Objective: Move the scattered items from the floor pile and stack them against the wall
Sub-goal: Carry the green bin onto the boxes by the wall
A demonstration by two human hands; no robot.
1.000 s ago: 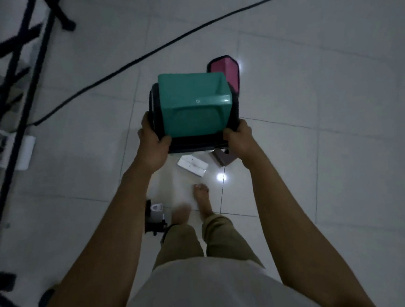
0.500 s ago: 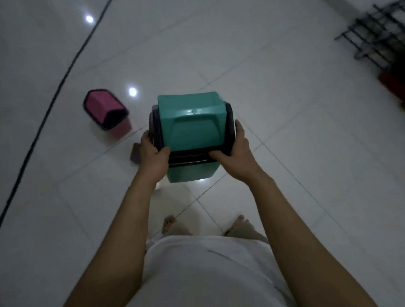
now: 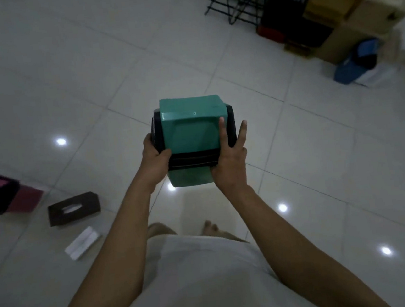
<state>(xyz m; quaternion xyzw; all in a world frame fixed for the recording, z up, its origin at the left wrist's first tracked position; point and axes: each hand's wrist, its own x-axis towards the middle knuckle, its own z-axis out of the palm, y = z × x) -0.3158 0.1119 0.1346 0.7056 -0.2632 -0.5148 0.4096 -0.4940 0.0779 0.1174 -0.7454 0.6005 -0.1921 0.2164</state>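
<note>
I carry the teal bin (image 3: 193,139) at chest height, left hand (image 3: 156,159) curled round its dark rim, right hand (image 3: 229,160) pressing with fingers straight. My view has swung: the pink bin (image 3: 3,193), tissue box (image 3: 73,208) and white piece (image 3: 82,243) now lie left, bare tiles run ahead to the wall stack (image 3: 347,15).
</note>
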